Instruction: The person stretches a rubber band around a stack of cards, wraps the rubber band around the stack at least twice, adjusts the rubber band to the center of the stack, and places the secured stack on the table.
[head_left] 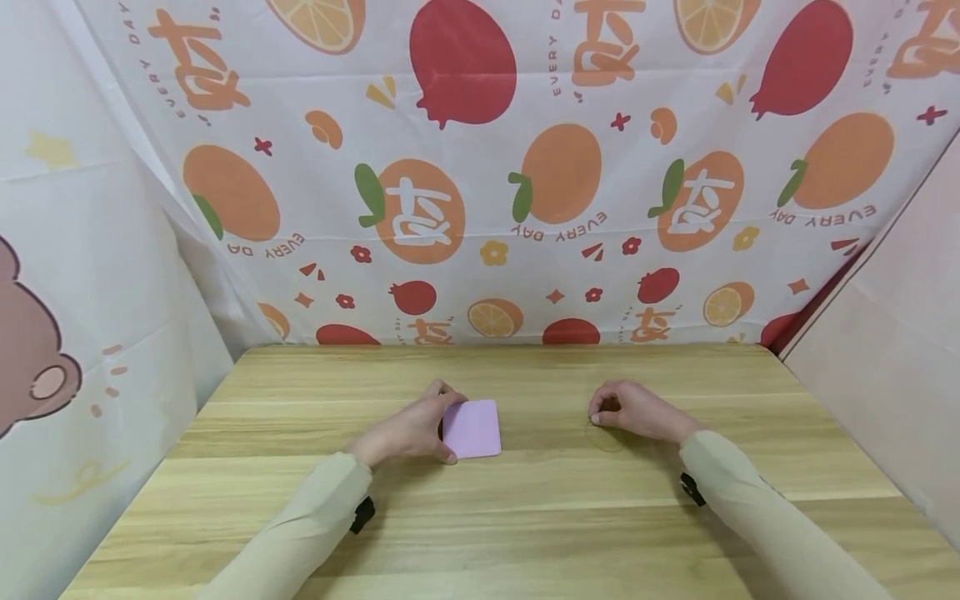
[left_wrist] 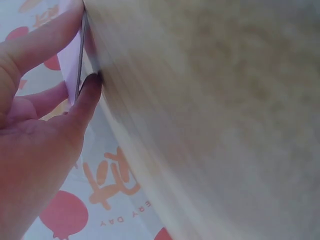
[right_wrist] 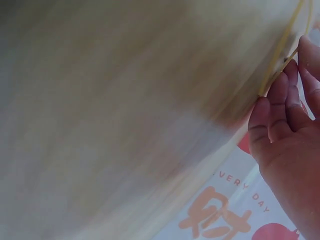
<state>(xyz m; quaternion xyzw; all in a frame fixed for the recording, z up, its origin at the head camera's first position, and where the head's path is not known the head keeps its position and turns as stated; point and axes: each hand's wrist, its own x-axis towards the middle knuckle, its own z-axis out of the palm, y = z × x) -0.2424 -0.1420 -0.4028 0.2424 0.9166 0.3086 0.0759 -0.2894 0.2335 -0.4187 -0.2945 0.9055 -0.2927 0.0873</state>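
Note:
A thin pink square with rounded corners (head_left: 472, 429) is in my left hand (head_left: 429, 423), left of the table's middle. The thumb grips its near edge and the fingers its far edge. From the left wrist view, the square (left_wrist: 73, 60) appears nearly edge-on, with a dark line along its side. To the right, my right hand (head_left: 636, 410) pinches a thin yellow rubber band (right_wrist: 281, 49) between thumb and fingertips. That band hangs as a loose loop low over the wood and shows only faintly in the head view.
Both hands are over a light wooden table (head_left: 525, 533). Behind it hangs a white cloth printed with fruit (head_left: 480, 167), and pale panels stand at the left (head_left: 112, 275) and right (head_left: 892, 333). Each wrist wears a small black device.

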